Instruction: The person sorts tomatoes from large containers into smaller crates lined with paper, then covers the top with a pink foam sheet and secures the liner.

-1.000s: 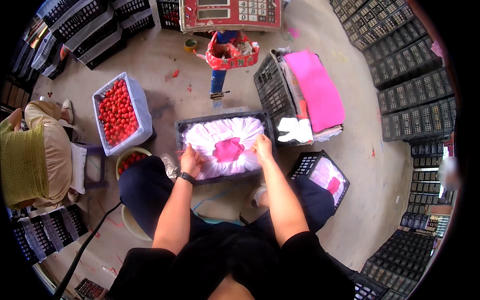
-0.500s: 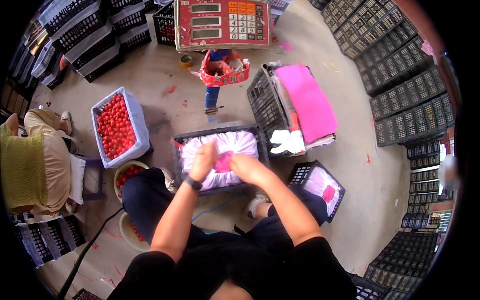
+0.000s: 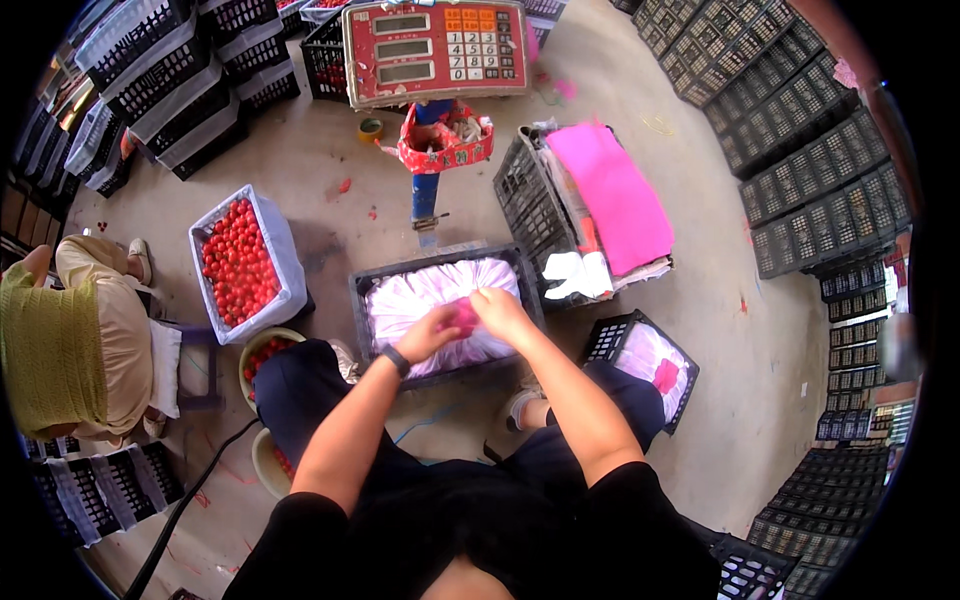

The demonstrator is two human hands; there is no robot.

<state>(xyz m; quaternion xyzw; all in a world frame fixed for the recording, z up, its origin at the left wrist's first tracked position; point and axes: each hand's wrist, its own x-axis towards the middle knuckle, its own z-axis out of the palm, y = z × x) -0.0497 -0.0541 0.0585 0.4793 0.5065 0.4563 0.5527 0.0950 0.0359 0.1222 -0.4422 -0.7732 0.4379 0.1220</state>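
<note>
In front of me a black plastic crate (image 3: 362, 345) holds a pale pink-white bag (image 3: 400, 305), its cloth-like or plastic film gathered into folds toward the middle. Over those folds a small crumpled pink piece (image 3: 463, 316) lies between my hands, slightly blurred. My left hand (image 3: 425, 335), with a dark band at the wrist, is closed on it from the left. From the right, my right hand (image 3: 503, 315) pinches at its upper edge with fingertips together. What exactly the fingertips grip is partly hidden.
A red scale (image 3: 435, 50) stands ahead. A lined crate of small red tomatoes (image 3: 240, 262) is at left, near a seated person (image 3: 110, 340). To the right are a crate with a bright pink sheet (image 3: 612, 200) and another bagged crate (image 3: 640, 352). Stacked black crates (image 3: 800, 180) line the right side.
My left hand has moved right and down, now lower than my right hand, which has risen slightly. The pink piece has shifted right with them. The view has tilted a little.
</note>
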